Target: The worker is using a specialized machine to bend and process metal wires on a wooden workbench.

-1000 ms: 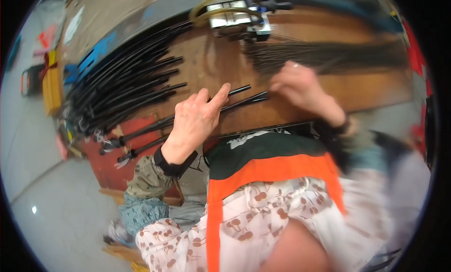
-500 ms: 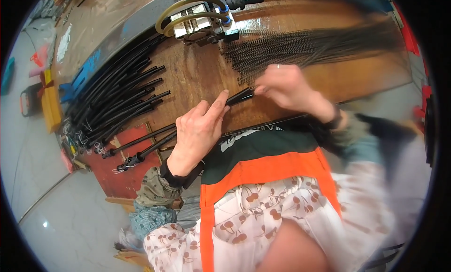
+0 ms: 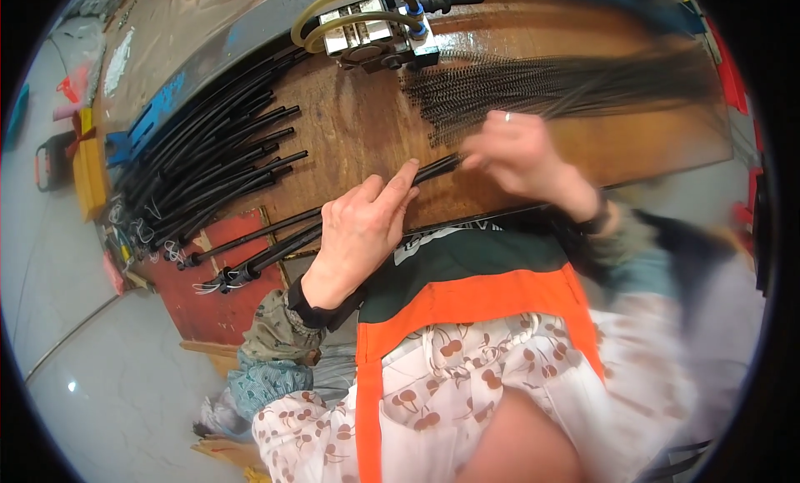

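Observation:
My left hand [image 3: 360,233] is closed around a few thin black tubes [image 3: 437,168], its index finger stretched along them. Their far ends point right, towards my right hand. To the left they run past the table edge, with thin pale wires or threads at their ends. My right hand [image 3: 518,156] is pinched at the right ends of the tubes; whatever its fingertips hold is hidden and blurred. Just beyond that hand lie many thin dark coil springs [image 3: 492,91], side by side on the wooden table [image 3: 354,133].
A bundle of black tubes [image 3: 212,141] lies at the left of the table. At the back stands a metal clamp device [image 3: 362,35] with yellowish hoses. A red board [image 3: 221,279] sits at the lower left, and a yellow block [image 3: 90,175] is further left.
The right ends of the held tubes, spread apart before, now lie closer together. My right hand stays by them with its fingers slightly shifted. The whole view has moved a little.

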A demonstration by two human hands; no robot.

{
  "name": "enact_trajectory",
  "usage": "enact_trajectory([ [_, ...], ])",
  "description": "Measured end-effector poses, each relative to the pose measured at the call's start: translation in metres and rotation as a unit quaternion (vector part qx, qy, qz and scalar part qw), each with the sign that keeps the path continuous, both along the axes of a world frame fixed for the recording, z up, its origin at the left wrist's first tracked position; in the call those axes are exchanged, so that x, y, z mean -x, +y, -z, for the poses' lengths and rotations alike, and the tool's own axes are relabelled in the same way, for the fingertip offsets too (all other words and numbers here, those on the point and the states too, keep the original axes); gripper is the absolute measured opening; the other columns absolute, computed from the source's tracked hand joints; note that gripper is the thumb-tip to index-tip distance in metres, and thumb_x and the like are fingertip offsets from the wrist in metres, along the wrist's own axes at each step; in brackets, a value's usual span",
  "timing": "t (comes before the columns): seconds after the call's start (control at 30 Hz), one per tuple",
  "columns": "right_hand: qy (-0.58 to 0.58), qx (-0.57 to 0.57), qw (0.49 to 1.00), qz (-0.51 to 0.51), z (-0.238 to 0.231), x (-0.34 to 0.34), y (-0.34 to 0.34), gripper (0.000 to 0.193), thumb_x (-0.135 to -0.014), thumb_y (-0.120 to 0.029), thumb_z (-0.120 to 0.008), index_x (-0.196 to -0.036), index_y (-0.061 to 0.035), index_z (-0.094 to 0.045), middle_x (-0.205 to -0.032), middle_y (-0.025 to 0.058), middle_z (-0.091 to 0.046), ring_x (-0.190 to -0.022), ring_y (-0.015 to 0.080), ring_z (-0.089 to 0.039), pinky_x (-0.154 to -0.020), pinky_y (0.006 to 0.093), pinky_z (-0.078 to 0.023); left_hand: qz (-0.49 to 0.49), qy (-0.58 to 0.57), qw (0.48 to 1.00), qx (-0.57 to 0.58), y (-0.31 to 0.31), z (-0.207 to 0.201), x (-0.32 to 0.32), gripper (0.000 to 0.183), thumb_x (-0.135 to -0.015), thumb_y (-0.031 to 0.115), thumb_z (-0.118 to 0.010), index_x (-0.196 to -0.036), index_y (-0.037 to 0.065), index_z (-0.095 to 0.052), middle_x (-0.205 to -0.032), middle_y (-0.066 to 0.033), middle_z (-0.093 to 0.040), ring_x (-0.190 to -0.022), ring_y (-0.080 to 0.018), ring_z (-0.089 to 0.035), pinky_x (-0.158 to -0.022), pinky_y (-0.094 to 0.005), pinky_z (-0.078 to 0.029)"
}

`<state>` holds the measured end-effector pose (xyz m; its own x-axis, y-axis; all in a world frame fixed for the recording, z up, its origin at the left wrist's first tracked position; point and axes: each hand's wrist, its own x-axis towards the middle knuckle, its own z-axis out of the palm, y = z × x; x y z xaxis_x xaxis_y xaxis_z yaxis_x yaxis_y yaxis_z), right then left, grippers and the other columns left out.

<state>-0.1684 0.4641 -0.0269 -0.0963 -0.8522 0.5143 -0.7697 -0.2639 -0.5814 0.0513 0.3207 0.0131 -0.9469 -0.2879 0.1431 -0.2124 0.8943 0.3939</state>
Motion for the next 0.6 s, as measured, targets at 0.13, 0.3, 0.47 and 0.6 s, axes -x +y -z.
enact_trajectory([
  [0.13,0.110,0.056,0.991,-0.051,-0.007,0.007,-0.007,0.025,-0.071,-0.012,-0.077,-0.094,-0.0029,-0.068,-0.069,0.0064,-0.053,-0.060,0.0253,-0.048,-0.051,0.0368,-0.039,-0.012,0.009,1.000,-0.020,0.006,0.008,-0.003,0.033,-0.086,0.017,-0.069,-0.119,0.015,-0.067,-0.068,-0.0066,-0.053,-0.056,-0.0255,-0.060,-0.048,-0.0382,-0.048],
  [0.3,0.113,0.000,0.991,-0.075,-0.020,-0.005,-0.003,0.032,-0.075,-0.009,-0.074,-0.105,-0.0001,-0.066,-0.078,0.0115,-0.057,-0.069,0.0300,-0.053,-0.057,0.0398,-0.043,-0.011,0.101,0.994,-0.035,0.030,0.028,0.022,0.030,-0.081,0.018,-0.071,-0.110,0.013,-0.066,-0.079,-0.0060,-0.058,-0.072,-0.0248,-0.061,-0.058,-0.0375,-0.048],
  [0.47,0.037,-0.089,0.994,-0.056,-0.010,-0.013,-0.001,0.023,-0.087,-0.015,-0.067,-0.103,0.0009,-0.065,-0.082,0.0143,-0.060,-0.075,0.0338,-0.055,-0.064,0.0417,-0.046,-0.083,0.183,0.978,-0.060,0.025,0.039,0.004,0.032,-0.081,0.014,-0.071,-0.113,0.011,-0.067,-0.101,-0.0102,-0.058,-0.090,-0.0286,-0.058,-0.075,-0.0379,-0.049],
  [0.6,0.005,-0.079,0.996,-0.038,-0.008,-0.018,-0.007,0.018,-0.091,-0.015,-0.064,-0.099,0.0009,-0.065,-0.080,0.0150,-0.058,-0.075,0.0332,-0.054,-0.064,0.0401,-0.044,-0.098,0.203,0.961,-0.161,0.014,0.055,-0.021,0.030,-0.082,0.005,-0.068,-0.112,0.009,-0.068,-0.096,-0.0105,-0.060,-0.089,-0.0307,-0.061,-0.076,-0.0381,-0.052],
])
